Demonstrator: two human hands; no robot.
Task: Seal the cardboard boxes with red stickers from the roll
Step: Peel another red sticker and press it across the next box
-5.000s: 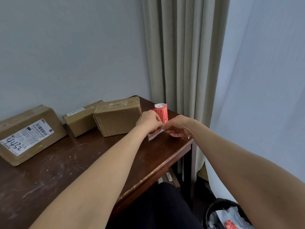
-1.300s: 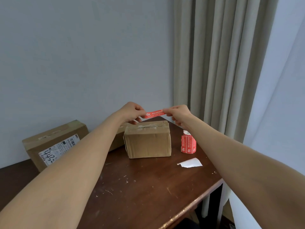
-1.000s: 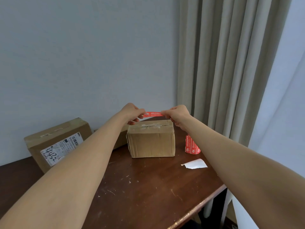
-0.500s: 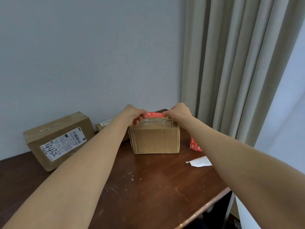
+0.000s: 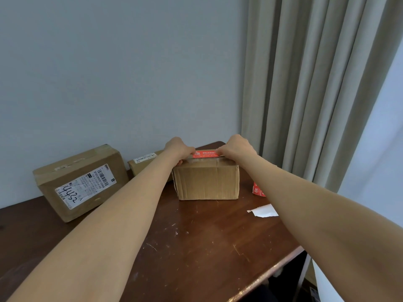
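1. Pale grey-blue wall (image 5: pixel 120 73) fills the background; a beige curtain (image 5: pixel 316 83) hangs beyond my right hand; below both hands lies a dark, scratched wooden table (image 5: pixel 196 247).
2. Both my arms reach forward to a cardboard box (image 5: pixel 207 182) standing on the table directly under my hands.
3. My left hand (image 5: pixel 177 149) is curled, pinching the left end of a red sticker (image 5: pixel 205 154); my right hand (image 5: pixel 236 148) is curled likewise on the right end; the sticker stretches flat between them along the box's top; I cannot tell whether it touches the cardboard.
4. Under my right forearm, just right of the box, stands the sticker roll (image 5: pixel 258 190), mostly hidden; a white paper scrap (image 5: pixel 262 211) lies nearer me.
5. Left of my left arm sit a large labelled box (image 5: pixel 80 182) and a smaller box (image 5: pixel 144 165).
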